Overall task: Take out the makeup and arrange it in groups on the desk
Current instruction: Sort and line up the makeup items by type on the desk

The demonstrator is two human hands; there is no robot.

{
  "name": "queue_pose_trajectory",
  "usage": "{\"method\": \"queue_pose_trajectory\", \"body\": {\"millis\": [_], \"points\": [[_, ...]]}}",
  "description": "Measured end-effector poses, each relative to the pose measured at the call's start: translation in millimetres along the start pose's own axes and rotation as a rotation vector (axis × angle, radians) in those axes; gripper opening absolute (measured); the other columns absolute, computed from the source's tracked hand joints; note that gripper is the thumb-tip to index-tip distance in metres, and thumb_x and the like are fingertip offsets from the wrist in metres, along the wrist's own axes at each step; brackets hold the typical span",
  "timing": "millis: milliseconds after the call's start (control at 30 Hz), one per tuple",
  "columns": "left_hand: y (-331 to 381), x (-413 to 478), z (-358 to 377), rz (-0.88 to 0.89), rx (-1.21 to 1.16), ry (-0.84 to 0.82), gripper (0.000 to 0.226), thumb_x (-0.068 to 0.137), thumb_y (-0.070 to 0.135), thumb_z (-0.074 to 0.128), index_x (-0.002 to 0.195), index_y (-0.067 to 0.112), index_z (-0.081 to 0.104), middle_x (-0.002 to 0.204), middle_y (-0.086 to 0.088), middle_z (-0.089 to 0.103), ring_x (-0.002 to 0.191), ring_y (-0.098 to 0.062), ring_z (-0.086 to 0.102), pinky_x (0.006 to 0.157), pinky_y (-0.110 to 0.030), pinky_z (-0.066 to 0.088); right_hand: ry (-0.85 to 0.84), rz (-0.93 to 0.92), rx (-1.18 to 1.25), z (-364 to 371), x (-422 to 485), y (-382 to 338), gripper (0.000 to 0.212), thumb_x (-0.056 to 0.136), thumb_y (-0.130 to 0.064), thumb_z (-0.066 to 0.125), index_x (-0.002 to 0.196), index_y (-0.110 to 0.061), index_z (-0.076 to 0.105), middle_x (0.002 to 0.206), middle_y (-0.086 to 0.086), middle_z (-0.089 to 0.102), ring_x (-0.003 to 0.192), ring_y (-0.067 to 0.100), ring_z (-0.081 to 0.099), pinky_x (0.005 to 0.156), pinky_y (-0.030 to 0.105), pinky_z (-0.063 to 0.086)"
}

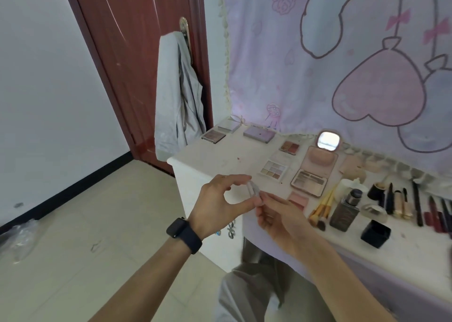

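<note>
grey trouser legs (247, 294) fill the bottom edge. above them both forearms reach forward, the left one with a black watch (184, 232) on its wrist. the left hand (220, 204) and the right hand (278, 219) meet in the air over the front left part of the white desk (220, 155). between them is a small clear piece (253, 191), too blurred to tell what it is. the left hand pinches its upper end with thumb and forefinger curled in a ring, and the right hand's fingertips pinch the lower end.

just right of the hands a pink square compact (298, 199) lies on the desk. beside it are yellow-handled brushes (322, 209), a dark bottle (346, 209), a black box (375, 233) and a row of pencils and tubes (415, 206) near the right edge.

further back lie a pale six-colour palette (274, 170) and an open pink case (314, 172), with a small lit mirror (328, 140) behind them. along the far left corner sit a lilac palette (259, 134), a brown palette (213, 136) and a silver palette (229, 126).

behind the desk hangs a lilac cloth (342, 52) printed with hearts. to the left a grey jacket (176, 96) hangs on a red-brown door (137, 52), and a clear plastic bag (17, 238) lies on the tiled floor.
</note>
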State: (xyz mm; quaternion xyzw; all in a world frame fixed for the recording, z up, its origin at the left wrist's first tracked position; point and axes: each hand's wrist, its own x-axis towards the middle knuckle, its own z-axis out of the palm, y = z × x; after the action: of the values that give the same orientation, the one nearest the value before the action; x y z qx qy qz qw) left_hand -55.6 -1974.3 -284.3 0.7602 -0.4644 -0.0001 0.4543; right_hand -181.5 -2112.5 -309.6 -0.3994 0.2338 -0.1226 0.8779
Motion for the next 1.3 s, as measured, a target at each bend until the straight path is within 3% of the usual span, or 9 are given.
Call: {"method": "queue_pose_trajectory", "body": {"millis": [133,233,367,500,567,667,833,1133,1300], "points": [[17.5,-4.1,13.4,0.055,-0.039,-0.020,0.048,0.073,0.069,0.073,0.117,0.062,0.057,0.117,0.039,0.059,0.111,0.004,0.058,0.089,-0.014,0.047,-0.002,-0.021,0.044,-12.1,-17.9,-1.1,0.015,0.084,-0.021,0.075,0.093,-0.010,0.082,0.087,0.011,0.074,0.073,0.017,0.071,0.064,0.026,0.058],[25.2,-5.7,18.8,0.075,0.012,-0.056,0.049,0.072,0.064,0.073,0.119,0.056,0.061,0.113,0.041,0.056,0.107,0.008,0.055,0.087,-0.005,0.040,0.049,-0.087,-0.096,-22.9,-26.2,-6.4,0.023,0.086,-0.023,0.076,0.102,-0.008,0.078,0.102,0.016,0.076,0.086,0.024,0.073,0.069,0.029,0.058],[35.0,-7.6,24.9,0.157,0.130,-0.164,0.052,0.074,0.060,0.069,0.123,0.044,0.063,0.102,0.035,0.059,0.102,0.008,0.050,0.085,-0.002,0.035,0.037,-0.182,-0.372,-35.7,-41.3,-18.0,0.039,0.079,-0.047,0.082,0.108,-0.021,0.078,0.108,0.008,0.077,0.100,0.022,0.074,0.082,0.029,0.058],[44.7,-12.1,34.7,0.186,0.193,-0.227,0.052,0.080,0.050,0.078,0.129,0.039,0.062,0.116,0.021,0.065,0.106,0.006,0.048,0.087,-0.001,0.034,0.063,-0.279,-0.552,-43.8,-50.4,-26.5,0.015,0.089,-0.029,0.078,0.103,-0.026,0.079,0.102,0.002,0.078,0.098,0.020,0.075,0.089,0.034,0.060],[48.3,-16.1,39.4,0.112,0.075,-0.226,0.052,0.079,0.049,0.079,0.128,0.042,0.062,0.119,0.024,0.065,0.109,0.008,0.051,0.089,-0.003,0.038,0.078,-0.338,-0.588,-47.8,-54.1,-27.8,0.014,0.091,-0.020,0.075,0.103,-0.026,0.079,0.101,0.000,0.078,0.097,0.018,0.075,0.090,0.035,0.061],[53.4,-17.4,44.4,-0.135,-0.275,-0.249,0.042,0.083,0.047,0.077,0.122,0.038,0.066,0.116,0.023,0.068,0.109,0.000,0.062,0.091,-0.016,0.049,0.036,-0.412,-0.614,-50.4,-61.5,-29.9,0.020,0.088,-0.019,0.078,0.101,-0.034,0.078,0.105,-0.003,0.077,0.101,0.015,0.073,0.090,0.029,0.060],[62.7,-16.1,48.3,-0.293,-0.519,-0.364,0.026,0.089,0.029,0.075,0.115,0.031,0.074,0.110,0.011,0.074,0.102,-0.011,0.069,0.081,-0.022,0.055,-0.035,-0.517,-0.760,-57.0,-68.0,-32.4,0.028,0.084,-0.041,0.081,0.110,-0.034,0.075,0.109,-0.006,0.075,0.105,0.013,0.071,0.092,0.024,0.057],[62.8,-13.8,45.0,-0.325,-0.621,-0.375,0.022,0.083,0.020,0.080,0.105,0.025,0.078,0.106,0.001,0.075,0.101,-0.018,0.070,0.080,-0.022,0.055,-0.041,-0.567,-0.745,-59.5,-67.6,-33.5,0.029,0.074,-0.045,0.086,0.100,-0.036,0.076,0.103,-0.006,0.075,0.097,0.015,0.074,0.082,0.020,0.058],[59.1,-14.0,45.9,-0.254,-0.664,-0.308,0.032,0.077,0.032,0.082,0.108,0.026,0.077,0.115,0.005,0.073,0.109,-0.015,0.068,0.092,-0.026,0.055,-0.057,-0.530,-0.682,-60.0,-63.8,-35.7,0.027,0.083,-0.030,0.083,0.109,-0.033,0.076,0.114,-0.007,0.073,0.111,0.015,0.069,0.091,0.027,0.057]]}}
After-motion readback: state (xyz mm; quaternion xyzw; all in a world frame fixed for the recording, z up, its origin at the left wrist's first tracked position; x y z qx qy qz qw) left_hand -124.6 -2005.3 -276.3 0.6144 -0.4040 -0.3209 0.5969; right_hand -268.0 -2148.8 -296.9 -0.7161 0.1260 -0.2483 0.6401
